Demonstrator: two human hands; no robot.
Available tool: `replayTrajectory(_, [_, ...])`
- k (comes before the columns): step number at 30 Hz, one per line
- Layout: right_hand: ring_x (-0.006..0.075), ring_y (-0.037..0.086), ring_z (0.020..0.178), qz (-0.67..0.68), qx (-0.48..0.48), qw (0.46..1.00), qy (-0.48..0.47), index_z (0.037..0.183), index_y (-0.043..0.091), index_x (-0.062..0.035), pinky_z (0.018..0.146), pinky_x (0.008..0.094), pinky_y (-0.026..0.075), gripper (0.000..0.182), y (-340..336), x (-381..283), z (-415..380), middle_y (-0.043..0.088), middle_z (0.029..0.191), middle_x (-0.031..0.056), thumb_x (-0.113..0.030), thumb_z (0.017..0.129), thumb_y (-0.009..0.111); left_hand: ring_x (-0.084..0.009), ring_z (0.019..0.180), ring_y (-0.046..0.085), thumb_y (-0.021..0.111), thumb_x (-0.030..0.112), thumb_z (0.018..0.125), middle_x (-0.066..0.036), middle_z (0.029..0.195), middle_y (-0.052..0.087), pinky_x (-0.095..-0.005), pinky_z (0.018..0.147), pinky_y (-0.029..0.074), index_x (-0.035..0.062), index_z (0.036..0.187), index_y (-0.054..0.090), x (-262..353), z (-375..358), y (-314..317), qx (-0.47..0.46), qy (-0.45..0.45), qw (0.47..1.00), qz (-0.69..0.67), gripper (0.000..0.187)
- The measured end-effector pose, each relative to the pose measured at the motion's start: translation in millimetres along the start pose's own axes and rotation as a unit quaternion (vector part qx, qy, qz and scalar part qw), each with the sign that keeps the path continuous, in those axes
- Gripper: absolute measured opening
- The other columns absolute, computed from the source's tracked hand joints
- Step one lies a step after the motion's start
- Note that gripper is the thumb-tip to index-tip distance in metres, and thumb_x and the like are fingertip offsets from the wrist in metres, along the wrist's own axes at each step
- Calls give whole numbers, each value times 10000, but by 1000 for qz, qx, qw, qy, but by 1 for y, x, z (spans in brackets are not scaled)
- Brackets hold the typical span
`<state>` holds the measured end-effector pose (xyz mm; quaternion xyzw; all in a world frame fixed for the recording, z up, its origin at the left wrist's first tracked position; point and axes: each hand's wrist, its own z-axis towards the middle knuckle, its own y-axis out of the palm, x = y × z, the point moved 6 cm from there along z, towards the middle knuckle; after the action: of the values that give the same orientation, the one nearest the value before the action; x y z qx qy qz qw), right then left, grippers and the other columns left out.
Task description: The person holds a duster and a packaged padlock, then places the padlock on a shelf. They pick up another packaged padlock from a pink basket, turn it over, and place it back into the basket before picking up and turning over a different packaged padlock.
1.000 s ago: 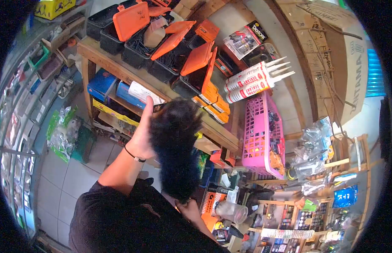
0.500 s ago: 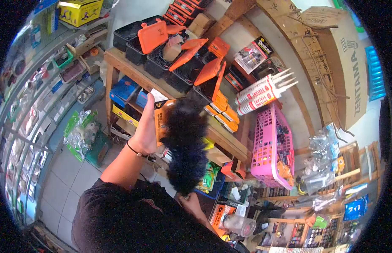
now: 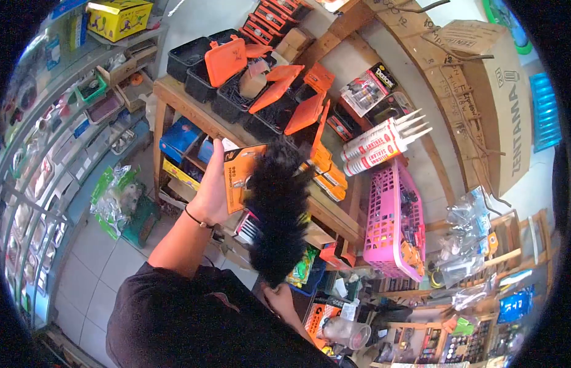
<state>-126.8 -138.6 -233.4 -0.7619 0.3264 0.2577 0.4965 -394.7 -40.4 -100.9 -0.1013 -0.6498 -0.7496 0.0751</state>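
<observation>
My left hand [image 3: 210, 191], a dark band at its wrist, is closed on an orange and black packet [image 3: 237, 178] with a small metal part pictured on its front. A fluffy black duster [image 3: 277, 211] lies across the right side of the packet, hiding part of it. Below, my right hand [image 3: 279, 299] is wrapped round the duster's lower end; the grip is mostly hidden. Black bins [image 3: 233, 101] with orange lids [image 3: 225, 61] stand on a wooden shelf [image 3: 199, 116] just beyond my left hand.
Silicone sealant tubes [image 3: 374, 147] lean above a pink basket [image 3: 383, 233] full of small packs at the right. A large cardboard sheet [image 3: 512, 110] stands behind. Glass shelving [image 3: 34, 202] lines the left, with a plastic-wrapped bundle [image 3: 116, 199] above the tiled floor [image 3: 101, 300].
The duster has shifted slightly right against the packet, and its fibres look sharper than before. Both hands keep their hold; the view has shifted a little.
</observation>
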Motion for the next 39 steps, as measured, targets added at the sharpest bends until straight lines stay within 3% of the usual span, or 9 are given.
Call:
replayTrajectory(4, [197,444,424,-172,-70,980,-72,594,497,14,437,363,368,367,8,10,2,480,476,117,-294,704,665,-373,1079,463,215,765,712,-236,1184,455,-509,837,415,-12,1232,369,-8,15,0,-259,-58,964,-30,947])
replayTrajectory(8, [201,449,431,-67,-3,996,-51,603,501,18,443,360,371,378,2,4,-2,475,478,119,-306,707,665,-367,1061,476,223,741,736,-234,1165,469,-467,883,398,-11,1246,351,-5,7,2,-22,-77,982,-171,918])
replayTrajectory(17, [202,483,469,-95,-28,995,-29,641,551,45,464,346,384,337,4,7,0,479,494,123,-271,690,656,-365,1081,466,242,756,716,-216,1202,451,-458,942,354,7,1247,361,4,0,12,-1,-27,999,21,926])
replayTrajectory(20, [190,475,458,-175,-32,976,-123,603,539,42,454,344,376,367,3,3,-1,472,484,122,-291,709,649,-422,1053,466,271,743,720,-253,1201,434,-507,891,385,-10,1238,359,4,9,5,-278,-71,956,-61,918])
replayTrajectory(25, [173,469,465,-85,-67,993,40,592,535,41,448,346,371,384,3,-12,-5,486,490,107,-300,736,634,-447,1019,480,218,729,745,-260,1150,470,-516,876,389,19,1225,393,9,-1,-11,8,-34,980,-196,875])
replayTrajectory(28, [154,451,451,-191,-89,972,-109,604,546,40,436,340,366,389,12,-12,2,487,476,86,-314,738,633,-437,1009,484,231,738,736,-270,1124,478,-501,873,384,5,1213,403,15,1,-8,-224,-21,974,-30,892])
replayTrajectory(33, [188,431,405,-63,-49,993,-90,526,478,-5,419,347,359,438,16,1,11,466,454,90,-357,704,667,-403,1039,483,243,735,737,-237,1133,486,-511,912,359,28,1227,391,21,-4,-10,30,13,995,-90,873])
replayTrajectory(36, [138,426,431,-239,-132,959,-73,628,565,27,428,332,358,391,12,-16,6,509,509,65,-335,766,612,-346,1067,483,243,701,768,-183,1197,469,-443,910,388,13,1230,384,28,-6,15,-292,-31,956,-7,841])
replayTrajectory(39, [152,434,432,-85,-55,995,-23,612,560,18,432,330,357,417,12,-3,14,501,501,58,-369,756,622,-351,1053,493,249,693,775,-181,1194,472,-453,905,387,17,1228,390,30,-15,7,-70,-3,993,-99,827])
